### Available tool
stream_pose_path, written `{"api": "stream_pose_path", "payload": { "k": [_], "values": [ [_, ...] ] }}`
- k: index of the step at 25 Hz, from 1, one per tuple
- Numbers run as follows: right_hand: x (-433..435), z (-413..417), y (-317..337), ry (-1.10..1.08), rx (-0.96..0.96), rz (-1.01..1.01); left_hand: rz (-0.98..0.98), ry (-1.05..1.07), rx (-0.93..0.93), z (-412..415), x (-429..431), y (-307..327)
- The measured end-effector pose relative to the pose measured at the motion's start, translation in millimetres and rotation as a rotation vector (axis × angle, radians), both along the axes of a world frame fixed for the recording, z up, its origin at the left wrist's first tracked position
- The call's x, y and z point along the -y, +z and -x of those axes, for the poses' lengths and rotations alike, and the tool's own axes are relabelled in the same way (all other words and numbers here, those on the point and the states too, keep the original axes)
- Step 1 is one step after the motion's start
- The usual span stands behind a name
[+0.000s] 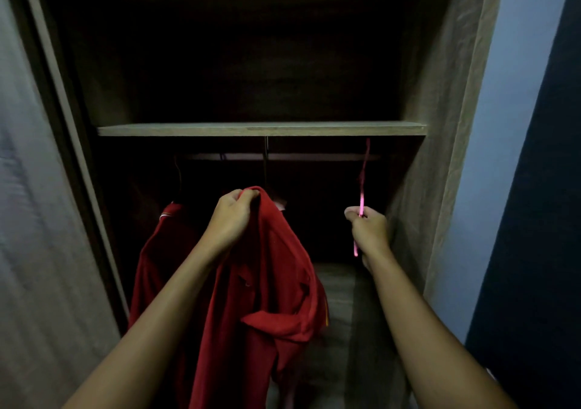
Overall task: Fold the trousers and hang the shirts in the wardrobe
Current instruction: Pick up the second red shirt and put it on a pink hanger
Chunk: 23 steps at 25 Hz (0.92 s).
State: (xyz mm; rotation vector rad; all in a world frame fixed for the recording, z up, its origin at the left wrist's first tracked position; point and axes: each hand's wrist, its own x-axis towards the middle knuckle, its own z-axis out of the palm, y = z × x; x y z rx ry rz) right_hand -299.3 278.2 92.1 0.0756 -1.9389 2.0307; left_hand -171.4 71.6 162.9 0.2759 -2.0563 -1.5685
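a: item one, red shirt (267, 282): status?
b: not yet hung. left hand (234, 216) clenched round its top, holding it up inside the wardrobe (440, 125), just below the rail (314, 157).
a: item two, pink hanger (363, 188)?
b: apparently hooked on the rail, right hand (367, 232) pinching it. another red garment (157, 251) at left seems hung already. trousers: none in view.

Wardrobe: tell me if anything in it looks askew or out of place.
Nothing looks damaged. The red shirt that the left hand grips by its top hangs crumpled, bunched low down. The pink hanger in the right hand is bare. The rest is too dark to judge.
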Motion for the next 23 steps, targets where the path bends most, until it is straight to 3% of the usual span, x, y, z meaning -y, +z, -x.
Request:
{"api": "stream_pose_path", "payload": {
  "k": [7, 15, 19, 23],
  "values": [
    [30, -56, -54, 0.233, 0.029, -0.135, -0.009, 0.068, 0.001, -31, 33, -14],
    [28, -150, -119, 0.307, -0.097, -0.067, -0.106, 0.071, 0.017, -71, 56, -43],
    [38, -174, -97, 0.168, -0.089, -0.065, 0.035, 0.057, 0.004, -99, 65, -35],
    [53, -214, -39, 0.179, -0.098, 0.256, 0.167, 0.055, -0.048, -126, 77, -11]
  ]
}}
